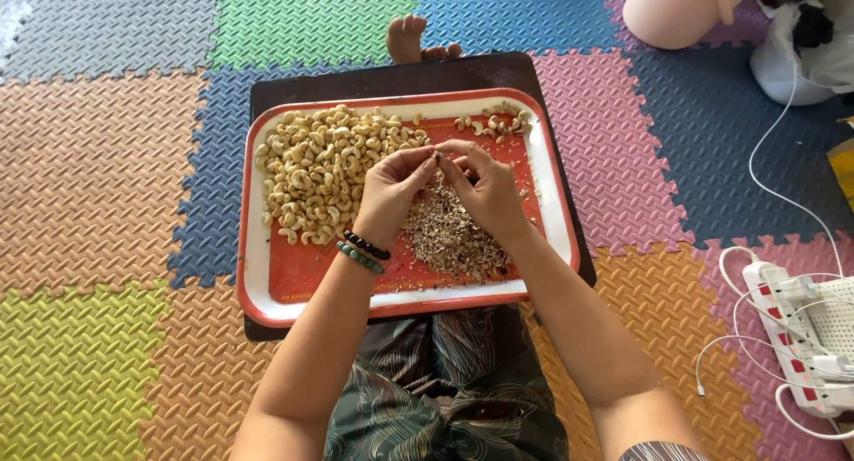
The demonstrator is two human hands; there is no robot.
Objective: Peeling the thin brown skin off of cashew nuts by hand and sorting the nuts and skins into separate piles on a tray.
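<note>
Small cashew nut pinched between fingertips of both hands, held just above the middle of the red tray, mostly hidden by fingers so detail cannot be told. Left hand grip pressed together on the nut from the left, thumb and forefinger closed; two bead bracelets on that wrist, one dark, one green. Right hand grip also pinching the same nut from the right, fingers curled in, tips touching the left hand's tips. Directly under the hands, a heap of brownish skin flakes on the tray floor, centre to lower right. Left of the hands, big pile of pale peeled-looking cashews filling the tray's upper left part. Far top right corner of the tray, a small cluster of cashews, apart from the big pile. Tray has white rim, sits on a dark board laid on the floor. Floor is interlocking foam mats in many colours. Bare foot beyond the board. Patterned trousers at bottom. Right edge: white power strip with cables; pink round container top right, well apart.
</note>
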